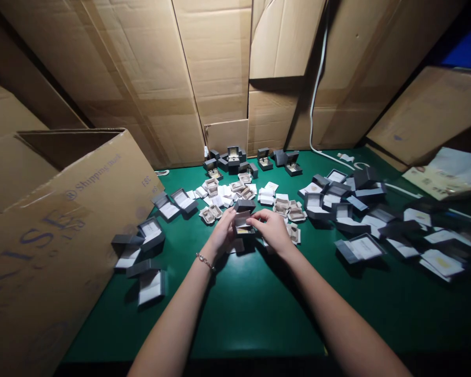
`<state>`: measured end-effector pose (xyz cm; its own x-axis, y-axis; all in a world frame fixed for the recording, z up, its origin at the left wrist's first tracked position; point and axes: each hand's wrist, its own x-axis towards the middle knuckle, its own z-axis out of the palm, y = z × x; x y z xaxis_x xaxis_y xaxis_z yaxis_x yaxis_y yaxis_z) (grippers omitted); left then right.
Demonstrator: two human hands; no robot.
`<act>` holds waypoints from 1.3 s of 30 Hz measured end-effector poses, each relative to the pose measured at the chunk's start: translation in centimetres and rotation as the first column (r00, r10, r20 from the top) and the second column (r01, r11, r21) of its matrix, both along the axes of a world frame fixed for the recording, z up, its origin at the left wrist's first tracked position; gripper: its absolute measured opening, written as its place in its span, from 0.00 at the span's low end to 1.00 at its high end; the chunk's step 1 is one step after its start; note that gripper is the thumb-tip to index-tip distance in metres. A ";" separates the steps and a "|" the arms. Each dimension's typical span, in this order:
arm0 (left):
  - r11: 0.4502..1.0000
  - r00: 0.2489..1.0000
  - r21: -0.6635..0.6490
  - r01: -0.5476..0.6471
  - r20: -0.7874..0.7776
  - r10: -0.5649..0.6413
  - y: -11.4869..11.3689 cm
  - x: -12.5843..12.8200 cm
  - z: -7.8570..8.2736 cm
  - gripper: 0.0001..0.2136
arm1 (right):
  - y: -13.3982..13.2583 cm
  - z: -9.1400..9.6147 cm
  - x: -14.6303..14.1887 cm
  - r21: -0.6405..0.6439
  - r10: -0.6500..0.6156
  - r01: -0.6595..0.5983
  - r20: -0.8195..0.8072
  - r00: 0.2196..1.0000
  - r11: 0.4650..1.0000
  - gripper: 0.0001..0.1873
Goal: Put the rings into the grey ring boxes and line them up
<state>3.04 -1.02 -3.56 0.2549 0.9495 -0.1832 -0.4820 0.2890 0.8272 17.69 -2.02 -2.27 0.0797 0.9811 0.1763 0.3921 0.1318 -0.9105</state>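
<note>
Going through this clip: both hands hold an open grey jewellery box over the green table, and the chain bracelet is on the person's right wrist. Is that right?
Not quite: the head view shows the chain bracelet on the left wrist, not the right. The rest stands: the left hand and the right hand hold the open grey jewellery box over the green table.

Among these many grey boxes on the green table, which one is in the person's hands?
The open grey jewellery box between the left hand and right hand: both hands hold it, while the others lie on the table.
</note>
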 end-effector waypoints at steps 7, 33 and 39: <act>0.994 0.992 0.104 0.027 -0.127 -0.014 0.0 0.3 -0.3 0.29 | 0.2 -0.6 0.0 0.059 -0.019 0.015 0.073 0.997 0.998 0.06; 0.985 0.870 -0.009 0.172 -0.467 -0.157 -1.3 0.8 1.0 0.17 | -0.2 -0.9 -1.1 -0.020 0.051 -0.056 -0.177 0.983 0.998 0.17; 0.972 0.933 0.197 0.129 -0.355 -0.052 -0.7 0.7 0.5 0.17 | -0.3 -0.5 -1.1 -0.014 0.162 -0.173 -0.285 0.945 0.985 0.17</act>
